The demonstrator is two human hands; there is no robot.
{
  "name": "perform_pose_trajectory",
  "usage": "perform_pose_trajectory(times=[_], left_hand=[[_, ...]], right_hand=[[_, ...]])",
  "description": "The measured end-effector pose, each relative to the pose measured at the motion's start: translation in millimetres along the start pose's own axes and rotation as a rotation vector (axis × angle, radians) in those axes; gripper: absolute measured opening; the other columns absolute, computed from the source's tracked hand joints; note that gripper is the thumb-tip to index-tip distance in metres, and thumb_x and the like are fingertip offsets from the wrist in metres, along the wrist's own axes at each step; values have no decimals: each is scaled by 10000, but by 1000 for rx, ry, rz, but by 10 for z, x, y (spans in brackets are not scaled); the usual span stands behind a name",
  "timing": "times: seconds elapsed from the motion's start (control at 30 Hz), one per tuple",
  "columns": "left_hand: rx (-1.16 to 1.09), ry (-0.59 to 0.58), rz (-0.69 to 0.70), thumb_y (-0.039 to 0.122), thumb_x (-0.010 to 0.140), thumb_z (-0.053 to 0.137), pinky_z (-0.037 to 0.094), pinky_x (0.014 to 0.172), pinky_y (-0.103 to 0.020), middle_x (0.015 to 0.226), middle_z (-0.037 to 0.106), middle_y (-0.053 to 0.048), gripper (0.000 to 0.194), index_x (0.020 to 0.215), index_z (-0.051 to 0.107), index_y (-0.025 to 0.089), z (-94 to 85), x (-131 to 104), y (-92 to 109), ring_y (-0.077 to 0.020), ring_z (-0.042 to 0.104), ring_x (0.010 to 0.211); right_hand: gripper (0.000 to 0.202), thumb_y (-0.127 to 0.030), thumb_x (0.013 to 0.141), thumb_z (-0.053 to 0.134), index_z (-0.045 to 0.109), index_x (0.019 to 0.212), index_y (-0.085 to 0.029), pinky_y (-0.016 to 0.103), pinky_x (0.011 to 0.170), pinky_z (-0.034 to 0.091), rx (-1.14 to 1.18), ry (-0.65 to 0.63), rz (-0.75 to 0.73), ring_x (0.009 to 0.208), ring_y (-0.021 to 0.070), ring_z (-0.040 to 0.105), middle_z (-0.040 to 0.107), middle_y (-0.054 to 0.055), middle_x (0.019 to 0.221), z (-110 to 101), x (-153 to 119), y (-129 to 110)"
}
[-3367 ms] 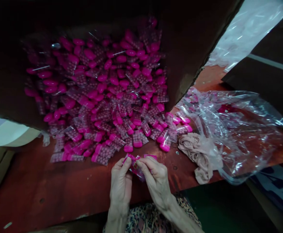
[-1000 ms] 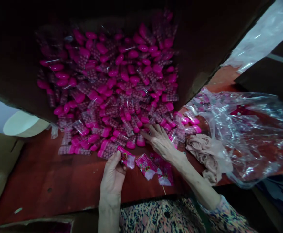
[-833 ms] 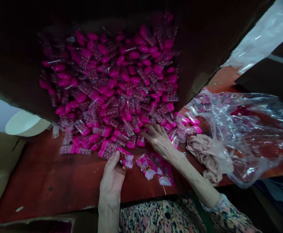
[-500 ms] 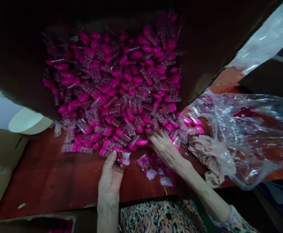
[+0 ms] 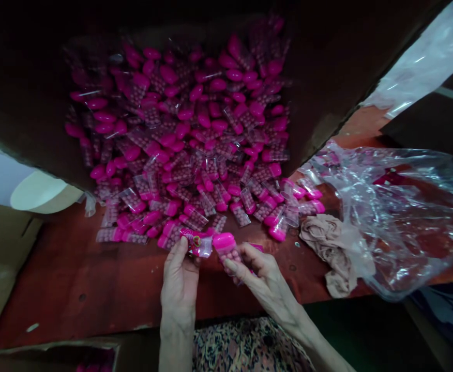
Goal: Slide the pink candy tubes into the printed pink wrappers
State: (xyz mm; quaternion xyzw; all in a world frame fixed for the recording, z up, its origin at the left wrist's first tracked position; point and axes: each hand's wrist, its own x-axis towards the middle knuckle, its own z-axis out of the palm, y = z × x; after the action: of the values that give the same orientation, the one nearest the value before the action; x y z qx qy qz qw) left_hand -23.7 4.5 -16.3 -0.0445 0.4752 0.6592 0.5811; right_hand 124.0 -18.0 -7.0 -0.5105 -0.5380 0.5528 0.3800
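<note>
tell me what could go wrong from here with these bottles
The thin wrapper, pinched at one end by the left hand, might crumple or tear if pushed hard.
The bottle, held by its clear body in the right hand, could slip.
The loose pile of bottles lies close ahead; a knock might send some sliding.

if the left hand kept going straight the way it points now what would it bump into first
Probably the pink-capped containers at the front edge of the pile, just beyond the printed pink wrapper that the left hand holds; the exact gap is unclear from this view.
</note>
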Motion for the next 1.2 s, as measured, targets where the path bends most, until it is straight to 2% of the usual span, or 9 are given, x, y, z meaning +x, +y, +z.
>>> perform_pose_trajectory(times=[0.07,0.27,0.5,0.83,0.97,1.2], left_hand=[[16,-19,32,112,682,698,438,422,-149,630,692,8,38,686,672,140,-20,8,-19,-75,591,495],[68,-70,111,183,590,774,458,488,-168,621,686,26,137,673,669,153,-41,27,-57,-72,590,506],[58,-84,62,180,548,800,440,458,-149,604,693,14,166,649,674,144,2,14,-71,-74,597,505],[38,-105,26,171,565,790,455,461,-159,621,700,4,144,654,681,140,-22,23,-111,-84,604,513],[29,-98,27,168,567,788,474,485,-167,621,700,4,138,649,680,141,-27,28,-120,-86,606,516],[-2,-75,19,148,625,753,475,480,-163,641,703,7,100,687,676,136,-49,46,-123,-83,608,518]], right_hand=[[220,-382,863,531,581,822,-171,208,523,427,24,5,18,603,107,513,567,-2,707,9,-15,16],[228,-380,850,534,562,755,-174,203,494,389,4,8,64,578,105,487,548,-13,664,-7,-85,-6],[233,-382,838,530,549,726,-178,226,545,408,0,11,85,600,120,497,532,-12,654,2,-113,-26],[235,-402,825,555,569,779,-171,200,489,362,99,79,126,558,102,474,552,-13,647,71,-143,60],[222,-385,827,550,568,763,-174,193,466,345,58,145,92,553,100,469,554,-10,646,104,-147,72],[217,-369,823,541,566,746,-168,210,501,390,-27,142,67,553,108,485,542,-7,632,136,-159,87]])
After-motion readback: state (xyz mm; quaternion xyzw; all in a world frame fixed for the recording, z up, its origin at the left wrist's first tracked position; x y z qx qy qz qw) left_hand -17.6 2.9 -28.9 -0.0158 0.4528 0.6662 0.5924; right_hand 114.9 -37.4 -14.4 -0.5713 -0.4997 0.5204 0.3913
